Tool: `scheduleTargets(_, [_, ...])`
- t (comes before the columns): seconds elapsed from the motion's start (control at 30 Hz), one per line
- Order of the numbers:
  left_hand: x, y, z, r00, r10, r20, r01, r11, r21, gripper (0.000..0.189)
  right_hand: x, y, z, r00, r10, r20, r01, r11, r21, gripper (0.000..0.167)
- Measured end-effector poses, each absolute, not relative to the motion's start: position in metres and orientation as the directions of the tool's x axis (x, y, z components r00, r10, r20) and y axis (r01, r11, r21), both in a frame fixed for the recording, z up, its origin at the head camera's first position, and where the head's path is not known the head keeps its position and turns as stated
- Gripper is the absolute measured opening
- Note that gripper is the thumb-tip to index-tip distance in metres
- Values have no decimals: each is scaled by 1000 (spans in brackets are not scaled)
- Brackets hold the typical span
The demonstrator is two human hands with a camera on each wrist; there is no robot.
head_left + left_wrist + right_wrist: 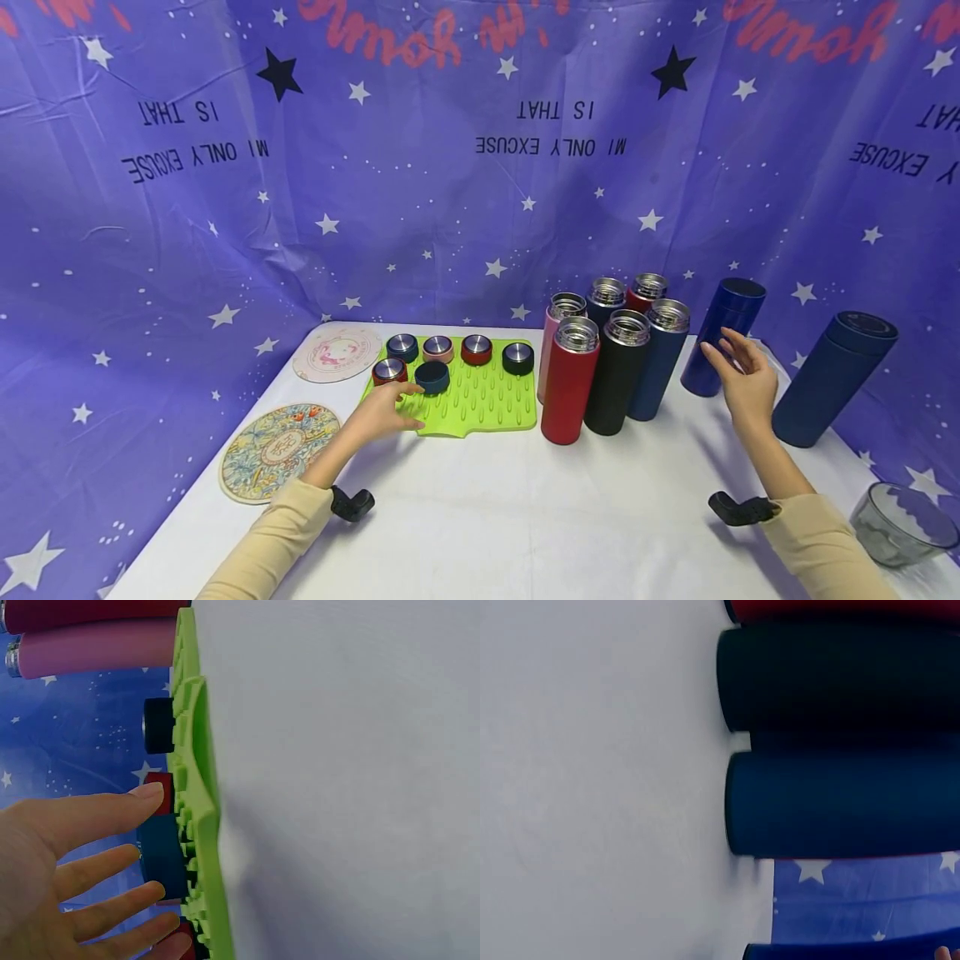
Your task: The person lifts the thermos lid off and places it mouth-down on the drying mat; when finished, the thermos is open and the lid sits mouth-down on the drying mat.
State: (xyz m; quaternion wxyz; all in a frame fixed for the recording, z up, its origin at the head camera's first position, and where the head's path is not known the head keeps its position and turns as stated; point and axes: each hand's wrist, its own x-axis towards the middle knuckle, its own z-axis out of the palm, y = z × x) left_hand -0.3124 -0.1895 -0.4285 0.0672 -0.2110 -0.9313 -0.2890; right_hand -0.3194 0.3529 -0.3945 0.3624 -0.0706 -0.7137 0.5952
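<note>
My left hand (384,412) reaches over the front left of a green drying mat (487,408), with its fingers spread beside a dark blue lid (432,378). In the left wrist view, thumb and fingers (112,870) surround that blue lid (163,855) loosely; whether they touch it I cannot tell. Red lids (390,372) (476,350), a pink lid (438,349), another blue lid (402,347) and a black lid (517,358) sit around it. My right hand (750,385) hovers, fingers slightly bent and holding nothing, between a glossy blue thermos (712,350) and a matte blue thermos (825,383), both lidded.
Several lidless thermoses stand upright in a cluster right of the mat, including red (570,383), black (617,379) and blue (657,367) ones. Two round coasters, one pink (337,353) and one patterned (281,450), lie at left. A glass bowl (900,525) stands front right.
</note>
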Motion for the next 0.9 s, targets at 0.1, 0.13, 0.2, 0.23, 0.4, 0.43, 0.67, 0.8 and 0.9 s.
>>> scheduleTargets(0.1, [-311,-191,-432,-902,359,238,431,750,502,58,-321,360,-392,-689,572,444,-342,283,-896,50])
scheduleTargets(0.13, [-311,-191,-432,-903,361,235,430,752,499,58,-321,361,-391,-676,582,452,-351,285,-892,51])
scheduleTargets(0.2, [-311,-191,-434,-906,359,224,424,761,492,59,-322,364,-388,-657,608,446,-377,248,-893,52])
scheduleTargets(0.23, [-311,-191,-434,-910,355,216,415,763,495,59,-323,366,-387,-648,618,445,-390,231,-891,53])
scheduleTargets(0.4, [-313,-191,-437,-919,345,190,393,783,482,60,-332,375,-384,-633,651,419,-421,164,-892,58])
scheduleTargets(0.43, [-314,-191,-438,-920,345,186,391,785,480,61,-335,377,-385,-632,654,416,-418,165,-893,60])
scheduleTargets(0.67, [-315,-191,-440,-923,346,170,385,799,461,59,-353,391,-393,-637,657,403,-347,223,-911,75])
scheduleTargets(0.8, [-314,-191,-440,-922,346,175,388,798,462,59,-362,395,-396,-666,635,392,-289,265,-920,84])
scheduleTargets(0.9, [-314,-191,-440,-922,346,173,386,798,462,59,-366,394,-398,-676,627,387,-255,294,-921,89])
